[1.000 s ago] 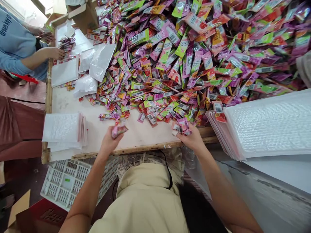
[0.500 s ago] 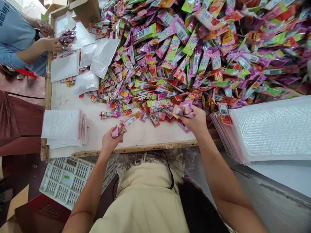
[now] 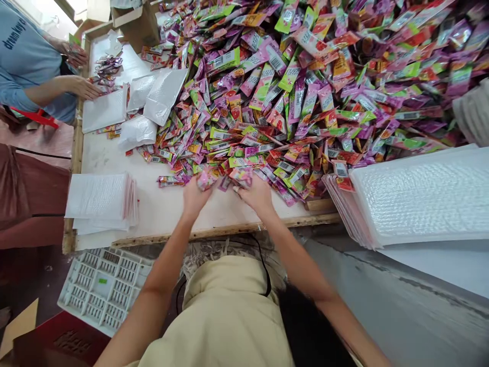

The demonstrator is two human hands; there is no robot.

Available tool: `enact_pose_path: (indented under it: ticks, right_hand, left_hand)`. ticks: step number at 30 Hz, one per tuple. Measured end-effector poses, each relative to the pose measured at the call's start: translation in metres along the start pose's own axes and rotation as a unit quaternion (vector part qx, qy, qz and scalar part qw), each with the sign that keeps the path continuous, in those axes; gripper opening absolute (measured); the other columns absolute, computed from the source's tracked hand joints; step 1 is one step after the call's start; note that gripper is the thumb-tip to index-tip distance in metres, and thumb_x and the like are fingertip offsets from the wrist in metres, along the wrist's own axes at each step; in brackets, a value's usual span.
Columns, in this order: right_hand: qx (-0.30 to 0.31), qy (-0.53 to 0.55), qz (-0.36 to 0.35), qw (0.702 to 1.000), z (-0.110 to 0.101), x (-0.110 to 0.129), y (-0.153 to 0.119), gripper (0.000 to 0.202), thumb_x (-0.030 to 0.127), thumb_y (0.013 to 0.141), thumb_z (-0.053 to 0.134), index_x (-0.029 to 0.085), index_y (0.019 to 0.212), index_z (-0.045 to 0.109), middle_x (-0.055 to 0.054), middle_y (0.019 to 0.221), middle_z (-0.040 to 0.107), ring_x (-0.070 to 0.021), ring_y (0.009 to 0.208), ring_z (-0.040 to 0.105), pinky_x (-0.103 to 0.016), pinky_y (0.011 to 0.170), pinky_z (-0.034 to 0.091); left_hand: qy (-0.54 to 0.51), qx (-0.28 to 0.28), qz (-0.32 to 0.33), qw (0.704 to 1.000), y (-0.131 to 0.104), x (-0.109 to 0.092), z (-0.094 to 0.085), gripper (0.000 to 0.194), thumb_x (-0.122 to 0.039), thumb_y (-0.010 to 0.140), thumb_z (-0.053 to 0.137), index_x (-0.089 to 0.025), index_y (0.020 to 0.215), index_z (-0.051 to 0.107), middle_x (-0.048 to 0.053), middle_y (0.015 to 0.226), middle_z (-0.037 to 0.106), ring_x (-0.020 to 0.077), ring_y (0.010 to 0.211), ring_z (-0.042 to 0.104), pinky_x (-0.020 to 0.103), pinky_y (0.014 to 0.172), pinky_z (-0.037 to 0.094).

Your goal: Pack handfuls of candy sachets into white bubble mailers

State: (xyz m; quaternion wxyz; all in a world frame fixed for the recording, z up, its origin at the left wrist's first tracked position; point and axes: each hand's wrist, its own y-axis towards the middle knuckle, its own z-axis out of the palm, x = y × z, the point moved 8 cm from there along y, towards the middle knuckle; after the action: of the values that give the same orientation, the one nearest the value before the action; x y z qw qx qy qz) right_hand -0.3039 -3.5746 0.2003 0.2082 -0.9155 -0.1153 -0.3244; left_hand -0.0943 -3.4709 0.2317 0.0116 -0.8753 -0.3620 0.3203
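My left hand (image 3: pixel 195 196) is closed round a small bunch of pink and purple sachets (image 3: pixel 207 178) at the near edge of the pile. Close beside it on the right, my right hand (image 3: pixel 257 193) grips another bunch of colourful sachets (image 3: pixel 242 176). A narrow gap separates the two hands. Behind them spreads a large heap of shiny printed sachets (image 3: pixel 263 86) in purple, pink, green and orange, many with barcodes. How many sachets each hand holds I cannot make out.
Stacked white bubble mailers (image 3: pixel 97 196) lie at the table's left, and a larger stack of bubble mailers (image 3: pixel 420 199) at the right. Filled white mailers (image 3: pixel 164 97) rest beside the heap. A co-worker's hand (image 3: pixel 82 86) is at the far left. Below stands a white plastic crate (image 3: pixel 103 285).
Both hands have come together at the front of the pile, the right moving left and the left moving right and forward, each still holding sachets. The co-worker's near hand is now spread flatter.
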Motion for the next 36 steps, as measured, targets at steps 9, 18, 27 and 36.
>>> enact_pose_path:
  ticks: [9, 18, 27, 36]
  right_hand:
    - [0.118, -0.201, -0.147, 0.961, 0.016, -0.004, -0.043, 0.027, 0.015, 0.075, 0.057, 0.016, 0.1, 0.065, -0.015, 0.111, 0.065, -0.0295, 0.106, 0.06, -0.037, 0.086, 0.048]
    - [0.048, 0.02, -0.066, 0.996, -0.052, -0.07, -0.055, 0.042, 0.03, 0.071, 0.062, 0.02, 0.111, 0.053, -0.006, 0.092, 0.07, -0.0224, 0.08, 0.065, -0.029, 0.067, 0.047]
    - [0.01, -0.247, 0.009, 0.969, -0.055, -0.071, -0.035, 0.019, 0.022, 0.076, 0.057, 0.014, 0.092, 0.064, -0.014, 0.093, 0.072, -0.0273, 0.089, 0.066, -0.032, 0.077, 0.042]
    - [-0.05, -0.006, 0.041, 0.998, -0.092, -0.104, -0.047, 0.027, 0.038, 0.068, 0.067, 0.017, 0.085, 0.07, -0.008, 0.082, 0.073, -0.0256, 0.079, 0.068, -0.03, 0.069, 0.047]
  left_hand:
    - [0.121, 0.061, 0.05, 0.989, -0.041, 0.025, 0.04, 0.018, -0.022, 0.073, 0.065, -0.019, 0.09, 0.064, 0.011, 0.092, 0.068, 0.0289, 0.093, 0.064, 0.037, 0.082, 0.048]
    - [-0.263, 0.042, -0.023, 0.964, -0.036, 0.025, 0.014, 0.049, -0.036, 0.062, 0.08, -0.017, 0.101, 0.057, 0.001, 0.083, 0.065, 0.0168, 0.073, 0.062, 0.028, 0.068, 0.051]
    - [0.097, 0.068, 0.042, 0.992, -0.006, -0.039, 0.079, 0.037, -0.029, 0.079, 0.067, -0.018, 0.115, 0.06, 0.013, 0.105, 0.071, 0.0302, 0.103, 0.066, 0.038, 0.084, 0.05]
    - [0.105, 0.145, -0.003, 0.984, -0.04, 0.05, 0.026, 0.05, -0.04, 0.075, 0.071, -0.019, 0.119, 0.062, 0.011, 0.106, 0.073, 0.0295, 0.097, 0.068, 0.032, 0.075, 0.048]
